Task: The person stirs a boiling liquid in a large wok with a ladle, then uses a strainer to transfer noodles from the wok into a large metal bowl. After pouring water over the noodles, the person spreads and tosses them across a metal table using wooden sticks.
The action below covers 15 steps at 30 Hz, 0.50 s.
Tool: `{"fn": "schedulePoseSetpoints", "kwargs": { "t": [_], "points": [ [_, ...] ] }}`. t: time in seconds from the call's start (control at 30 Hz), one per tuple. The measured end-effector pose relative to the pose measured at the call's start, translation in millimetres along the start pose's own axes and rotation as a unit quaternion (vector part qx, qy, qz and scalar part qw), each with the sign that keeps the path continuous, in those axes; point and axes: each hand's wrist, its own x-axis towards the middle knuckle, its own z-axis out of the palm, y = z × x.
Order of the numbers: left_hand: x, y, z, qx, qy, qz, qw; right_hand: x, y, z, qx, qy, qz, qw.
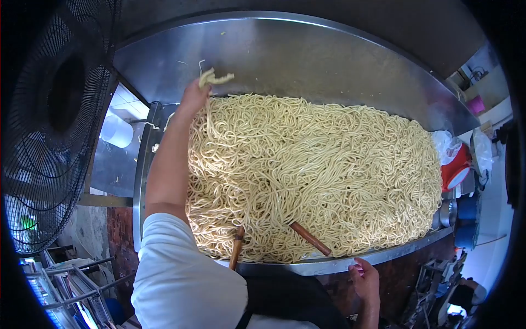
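Observation:
A thick layer of pale noodles [329,170] covers the metal table. At the upper left of the noodles, my left hand [197,94] is closed round a small bunch of noodles [215,78], with some strands trailing down to the pile. Just outside the table's front edge is my right hand [364,278], its fingers curled and partly hidden; whether it holds anything is too small to tell. Two brown wooden sticks stand partly in the noodles near the front edge, one [237,248] upright and the other [310,239] slanted.
A raised metal panel [329,60] runs along the table's far side. A large caged fan [60,109] stands at the left, near a white container [116,130]. To the right are a red item [456,169], plastic bags [446,147] and blue containers [467,222].

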Motion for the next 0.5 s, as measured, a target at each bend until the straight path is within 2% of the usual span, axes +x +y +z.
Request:
{"fn": "schedulePoseSetpoints", "kwargs": {
  "t": [0.03,0.1,0.13,0.2,0.23,0.3,0.33,0.37,0.43,0.5],
  "points": [
    [-6,15,-11,0.002,-0.001,-0.002,1.0,1,-3,-1,0.0,-0.002,0.001,1.0],
    [-22,51,-35,-0.147,0.015,0.019,0.989,5,-11,-3,-0.019,-0.013,-0.001,1.0],
    [-32,70,-47,-0.147,0.016,0.018,0.989,9,-14,-4,-0.02,-0.014,-0.002,1.0],
    [-59,110,-67,-0.206,-0.056,0.011,0.977,17,-19,-4,-0.009,-0.019,-0.036,0.999],
    [-73,128,-69,-0.209,-0.06,0.013,0.976,21,-25,-5,-0.004,-0.031,-0.046,0.998],
    [-106,164,-59,-0.263,-0.091,0.066,0.958,33,-37,4,0.115,-0.054,-0.107,0.986],
    [-123,181,-48,-0.27,-0.103,0.071,0.955,36,-57,10,0.219,-0.082,-0.069,0.97],
    [-142,198,-35,-0.29,-0.12,0.043,0.948,40,-77,15,0.263,-0.118,-0.047,0.957],
    [-176,219,-2,-0.294,-0.176,0.021,0.939,47,-113,34,0.422,-0.187,-0.052,0.885],
    [-210,225,43,-0.282,-0.28,0.046,0.917,54,-144,49,0.598,-0.296,-0.007,0.745]
  ]
}}
